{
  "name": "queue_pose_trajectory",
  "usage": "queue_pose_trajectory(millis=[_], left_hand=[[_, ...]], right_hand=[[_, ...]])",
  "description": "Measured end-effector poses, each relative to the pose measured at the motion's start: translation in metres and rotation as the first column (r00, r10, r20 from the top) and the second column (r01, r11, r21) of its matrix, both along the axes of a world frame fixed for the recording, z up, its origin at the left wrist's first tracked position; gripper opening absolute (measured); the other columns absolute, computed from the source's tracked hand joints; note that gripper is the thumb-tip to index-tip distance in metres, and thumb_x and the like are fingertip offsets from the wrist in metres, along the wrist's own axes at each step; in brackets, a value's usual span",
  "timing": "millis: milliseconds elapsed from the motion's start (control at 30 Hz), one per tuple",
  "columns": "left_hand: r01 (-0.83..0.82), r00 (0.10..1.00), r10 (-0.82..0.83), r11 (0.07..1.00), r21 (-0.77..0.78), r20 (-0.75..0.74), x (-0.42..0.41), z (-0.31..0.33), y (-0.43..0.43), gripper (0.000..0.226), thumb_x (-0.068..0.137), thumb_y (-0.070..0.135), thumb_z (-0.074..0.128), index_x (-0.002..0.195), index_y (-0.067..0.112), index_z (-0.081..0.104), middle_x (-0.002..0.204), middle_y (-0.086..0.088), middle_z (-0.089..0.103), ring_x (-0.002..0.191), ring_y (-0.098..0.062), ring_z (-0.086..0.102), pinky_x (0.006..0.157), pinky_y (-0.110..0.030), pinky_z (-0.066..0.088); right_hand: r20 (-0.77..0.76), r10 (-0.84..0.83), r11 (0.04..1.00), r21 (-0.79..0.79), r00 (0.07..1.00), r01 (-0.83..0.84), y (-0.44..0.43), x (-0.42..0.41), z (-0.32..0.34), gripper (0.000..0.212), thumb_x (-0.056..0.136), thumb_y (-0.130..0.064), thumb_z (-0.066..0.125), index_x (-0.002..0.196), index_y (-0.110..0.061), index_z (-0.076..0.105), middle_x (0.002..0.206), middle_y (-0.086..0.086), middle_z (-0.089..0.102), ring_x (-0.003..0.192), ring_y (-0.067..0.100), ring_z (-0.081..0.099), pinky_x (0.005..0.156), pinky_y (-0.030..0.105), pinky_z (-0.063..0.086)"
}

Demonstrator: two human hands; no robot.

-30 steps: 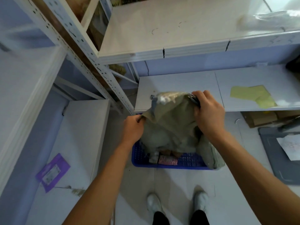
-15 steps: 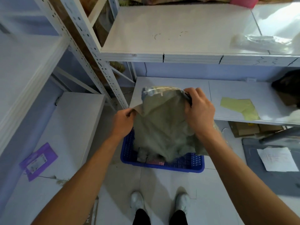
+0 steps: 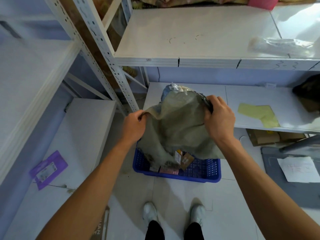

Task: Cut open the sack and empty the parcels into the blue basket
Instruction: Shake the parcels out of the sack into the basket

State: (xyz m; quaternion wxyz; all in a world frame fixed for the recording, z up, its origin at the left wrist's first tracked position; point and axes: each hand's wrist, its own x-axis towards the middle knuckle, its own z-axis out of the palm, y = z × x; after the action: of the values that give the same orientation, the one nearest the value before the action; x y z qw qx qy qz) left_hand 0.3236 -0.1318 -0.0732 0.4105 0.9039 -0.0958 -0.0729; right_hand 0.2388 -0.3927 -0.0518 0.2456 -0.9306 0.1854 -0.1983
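A grey-green woven sack point(image 3: 178, 123) hangs upside down over the blue basket point(image 3: 199, 172) on the floor. My left hand point(image 3: 134, 126) grips the sack's left corner. My right hand point(image 3: 219, 118) grips its right upper edge together with a dark object that I cannot make out. Several parcels point(image 3: 180, 161), brown, pink and grey, lie in the basket under the sack's open lower end. The sack hides the basket's far side.
White metal shelving stands left and ahead, with a slotted upright point(image 3: 110, 66) close to my left hand. A yellow sheet point(image 3: 259, 115) lies on the low shelf. A purple packet point(image 3: 48, 168) is at the left, a grey mat with paper point(image 3: 297, 168) at the right. My feet point(image 3: 173, 213) stand before the basket.
Both hands have lifted the sack higher above the basket. More of the basket's inside and more parcels show beneath the sack.
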Motion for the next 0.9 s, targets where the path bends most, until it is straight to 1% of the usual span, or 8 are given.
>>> queue_pose_trajectory(millis=[133,233,333,433,567,700,800,900], left_hand=[[0.048,0.993,-0.043,0.998,0.041,-0.114,0.004,0.007,0.005,0.023,0.104,0.021,0.052,0.104,0.009,0.072,0.089,-0.007,0.068,0.076,-0.015,0.06,0.069,-0.032,0.046],[-0.005,0.989,-0.004,0.998,-0.062,-0.145,0.008,0.016,0.008,0.024,0.104,0.024,0.052,0.103,0.007,0.069,0.092,-0.013,0.068,0.08,-0.017,0.061,0.072,-0.034,0.047],[0.042,0.994,-0.04,0.999,0.014,-0.106,0.008,0.025,0.01,0.022,0.104,0.021,0.051,0.101,0.007,0.068,0.093,-0.015,0.068,0.084,-0.025,0.063,0.076,-0.044,0.052],[-0.011,0.996,0.002,0.995,-0.102,-0.095,0.011,0.036,0.008,0.02,0.104,0.021,0.053,0.106,0.009,0.07,0.099,-0.016,0.071,0.095,-0.03,0.066,0.087,-0.048,0.053],[0.066,0.984,-0.067,0.998,-0.012,-0.167,0.004,0.039,0.003,0.018,0.104,0.019,0.053,0.107,0.012,0.07,0.099,-0.01,0.071,0.092,-0.024,0.066,0.089,-0.049,0.055],[-0.119,0.955,0.047,0.965,-0.234,-0.291,0.001,0.051,0.002,0.014,0.102,0.018,0.056,0.105,0.015,0.07,0.098,-0.004,0.072,0.091,-0.018,0.067,0.087,-0.038,0.055],[0.007,0.97,-0.016,0.999,-0.035,-0.243,0.004,0.042,0.01,0.016,0.103,0.019,0.055,0.1,0.015,0.07,0.097,-0.009,0.072,0.093,-0.024,0.068,0.09,-0.048,0.057],[0.034,0.97,-0.033,0.999,-0.003,-0.242,0.001,0.052,0.004,0.008,0.099,0.021,0.061,0.106,0.022,0.064,0.106,-0.001,0.069,0.106,-0.027,0.066,0.091,-0.044,0.055]], right_hand=[[-0.122,0.031,0.999,-0.039,0.992,-0.036,0.001,0.003,0.01,0.02,0.097,-0.019,0.055,0.115,-0.016,0.061,0.102,0.009,0.062,0.085,0.035,0.06,0.067,0.041,0.048],[-0.026,0.026,0.999,-0.032,0.999,-0.027,-0.002,0.0,0.013,0.019,0.096,-0.019,0.056,0.115,-0.017,0.06,0.103,0.009,0.061,0.081,0.035,0.061,0.067,0.046,0.053],[-0.172,0.078,0.993,-0.07,0.982,-0.091,-0.003,-0.003,0.016,0.019,0.096,-0.017,0.056,0.114,-0.017,0.062,0.099,0.008,0.061,0.081,0.033,0.061,0.065,0.038,0.048],[-0.072,0.052,0.999,-0.014,0.996,-0.053,-0.008,-0.009,0.021,0.018,0.094,-0.019,0.06,0.112,-0.019,0.064,0.095,0.006,0.061,0.078,0.03,0.06,0.064,0.041,0.052],[-0.175,0.097,0.994,-0.023,0.98,-0.103,-0.005,-0.013,0.024,0.017,0.098,-0.023,0.056,0.114,-0.023,0.062,0.098,0.005,0.061,0.08,0.028,0.06,0.069,0.044,0.055],[-0.028,0.081,0.997,-0.006,0.996,-0.081,-0.011,-0.018,0.034,0.022,0.098,-0.022,0.057,0.119,-0.023,0.063,0.103,0.004,0.066,0.087,0.027,0.062,0.072,0.041,0.054],[-0.14,0.148,0.986,-0.055,0.979,-0.157,-0.013,-0.018,0.037,0.022,0.099,-0.022,0.056,0.12,-0.023,0.063,0.107,0.006,0.07,0.091,0.031,0.064,0.071,0.038,0.051],[-0.15,0.158,0.987,0.013,0.976,-0.158,-0.018,-0.018,0.037,0.019,0.099,-0.017,0.054,0.114,-0.019,0.065,0.102,0.009,0.072,0.088,0.034,0.065,0.068,0.037,0.047]])
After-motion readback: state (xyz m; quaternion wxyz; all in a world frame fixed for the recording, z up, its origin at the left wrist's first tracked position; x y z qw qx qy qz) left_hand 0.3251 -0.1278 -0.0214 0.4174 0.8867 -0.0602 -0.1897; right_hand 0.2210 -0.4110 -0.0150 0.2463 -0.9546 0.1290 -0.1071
